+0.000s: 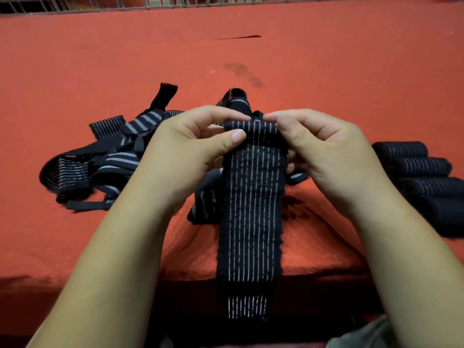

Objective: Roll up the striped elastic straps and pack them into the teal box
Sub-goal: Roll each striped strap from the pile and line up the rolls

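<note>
The task looks partway through. Several finished rolls (416, 169) lie side by side on the red-covered counter (326, 71) at the right, four as far as I can count, though the nearest ones merge in the dark. A tangled pile of loose straps (100, 159) waits at the left, not yet rolled. The teal box is not in view, so nothing shows that packing has begun. By my judgement, the rolling is perhaps half done and all the packing remains.

One striped elastic strap (251, 209) is in work at the centre. Its long axis runs from the far end straight back toward the person. The pale stripes follow that same line, and the near end hangs over the counter's front edge. The far end has been turned over into a first small roll, lying crosswise to the strap's length.

The left hand (190, 149) and right hand (324, 146) both grip that small roll, one at each side. The thumbs press on the near face and the curled fingertips meet over the top. Neither hand is free. Most of the strap's length lies flat and unrolled below them.
</note>
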Tool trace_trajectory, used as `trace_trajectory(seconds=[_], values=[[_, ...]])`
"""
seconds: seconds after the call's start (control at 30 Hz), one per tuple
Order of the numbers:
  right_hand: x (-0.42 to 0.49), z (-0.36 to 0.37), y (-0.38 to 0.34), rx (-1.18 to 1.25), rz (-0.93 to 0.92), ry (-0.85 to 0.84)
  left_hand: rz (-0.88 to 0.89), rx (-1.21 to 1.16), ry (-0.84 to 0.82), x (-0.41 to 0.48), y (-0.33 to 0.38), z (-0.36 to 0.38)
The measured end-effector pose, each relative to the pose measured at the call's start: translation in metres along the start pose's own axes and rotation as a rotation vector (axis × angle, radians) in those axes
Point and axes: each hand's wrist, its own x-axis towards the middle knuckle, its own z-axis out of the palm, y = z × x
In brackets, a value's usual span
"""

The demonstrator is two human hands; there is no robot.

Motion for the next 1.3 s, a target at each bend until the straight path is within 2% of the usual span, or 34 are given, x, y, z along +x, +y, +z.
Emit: trace_trajectory(seconds=[0.17,0.3,0.53,0.83,1.0,1.3], values=[[0.0,-0.0025,0.0016,-0.056,-0.026,0.005,-0.02,0.041,0.018,0.0014,0.0003,0.0023],[-0.0014,0.0018,0.0018,0.017,-0.022,-0.007,-0.063,0.054,0.047,0.0028,-0.0013,0.0015],[0.0019,0.0012,0.0046,-0.033,0.024,-0.014,-0.011,0.056,0.054,0.0049,-0.0056,-0.0037],[0.0016,0.0034,0.0083,-0.068,-0.048,0.017,-0.008,0.096,0.036,0.0042,-0.0062,-0.0008],[0.0015,0.0026,0.0059,-0.032,-0.005,0.02,0.017,0.004,0.043,0.0029,-0.0058,0.0017],[0.0014,0.002,0.0083,-0.012,-0.001,0.04,-0.027,0.002,0.072,0.0049,-0.0069,0.0048]])
